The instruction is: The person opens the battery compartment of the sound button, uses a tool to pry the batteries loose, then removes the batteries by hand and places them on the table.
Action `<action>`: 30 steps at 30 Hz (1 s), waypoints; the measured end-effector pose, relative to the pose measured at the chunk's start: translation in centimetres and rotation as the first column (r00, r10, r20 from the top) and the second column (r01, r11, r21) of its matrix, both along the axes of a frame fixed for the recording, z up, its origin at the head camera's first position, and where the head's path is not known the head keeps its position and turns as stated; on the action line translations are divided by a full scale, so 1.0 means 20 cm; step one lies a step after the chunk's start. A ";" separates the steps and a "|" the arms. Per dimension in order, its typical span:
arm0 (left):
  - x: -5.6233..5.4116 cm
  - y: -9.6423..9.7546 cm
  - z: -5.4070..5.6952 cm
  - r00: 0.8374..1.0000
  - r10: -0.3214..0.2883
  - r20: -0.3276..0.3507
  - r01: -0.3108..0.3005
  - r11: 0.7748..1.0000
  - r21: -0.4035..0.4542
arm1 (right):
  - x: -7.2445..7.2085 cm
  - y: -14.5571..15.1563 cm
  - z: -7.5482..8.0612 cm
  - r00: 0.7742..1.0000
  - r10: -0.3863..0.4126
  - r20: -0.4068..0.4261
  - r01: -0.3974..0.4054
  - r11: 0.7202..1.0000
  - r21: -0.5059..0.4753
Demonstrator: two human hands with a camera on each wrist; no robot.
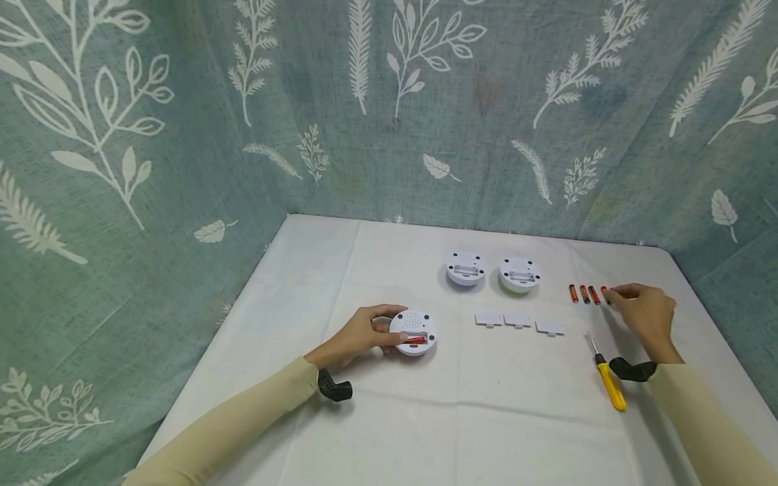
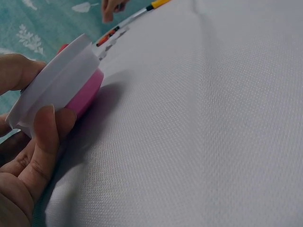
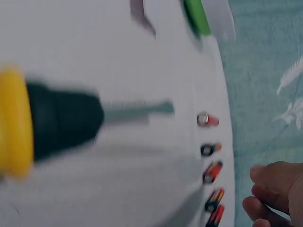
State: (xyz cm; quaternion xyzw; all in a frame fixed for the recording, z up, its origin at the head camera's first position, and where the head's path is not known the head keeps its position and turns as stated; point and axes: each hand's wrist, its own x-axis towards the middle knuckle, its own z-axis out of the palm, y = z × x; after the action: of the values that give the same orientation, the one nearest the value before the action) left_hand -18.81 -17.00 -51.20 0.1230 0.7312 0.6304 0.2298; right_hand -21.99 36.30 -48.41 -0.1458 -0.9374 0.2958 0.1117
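Observation:
In the head view my left hand [image 1: 365, 334] grips a round white device [image 1: 413, 320] with a speaker grille and an uncovered battery compartment. A red battery [image 1: 416, 341] lies in that compartment, with my thumb at its left end. The left wrist view shows the device tilted, with its pink side [image 2: 87, 97] facing the table and fingers along its edge. At the right my right hand [image 1: 647, 314] is at the row of small red batteries [image 1: 594, 295], fingertips by the rightmost one. In the right wrist view a gap shows between its thumb and fingers.
Two similar round devices, one bluish [image 1: 465, 278] and one green-edged [image 1: 519, 283], lie farther back with uncovered compartments. Three white battery covers [image 1: 517, 320] lie in a row in front of them. A yellow-handled screwdriver [image 1: 610, 385] lies near my right wrist. A patterned curtain [image 1: 437, 121] hangs behind the table.

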 end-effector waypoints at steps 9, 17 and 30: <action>0.00 0.00 0.00 1.000 0.006 0.012 -0.006 1.000 0.003 | 0.04 -0.21 0.08 0.977 0.174 -0.125 -0.165 0.984 0.073; 0.00 0.01 0.01 1.000 0.006 0.008 -0.006 1.000 0.004 | 0.06 -0.42 0.10 0.924 0.339 -0.174 -0.325 0.940 0.104; -0.01 0.01 0.01 1.000 0.001 0.001 -0.001 1.000 0.000 | 0.11 -0.75 0.10 0.832 0.518 -0.199 -0.515 0.854 0.072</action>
State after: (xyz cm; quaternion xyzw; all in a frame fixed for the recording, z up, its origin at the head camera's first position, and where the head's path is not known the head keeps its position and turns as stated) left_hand -19.01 -16.78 -51.03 0.1223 0.7310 0.6307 0.2299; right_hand -19.83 21.38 -46.32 0.1457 -0.9269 0.3216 0.1274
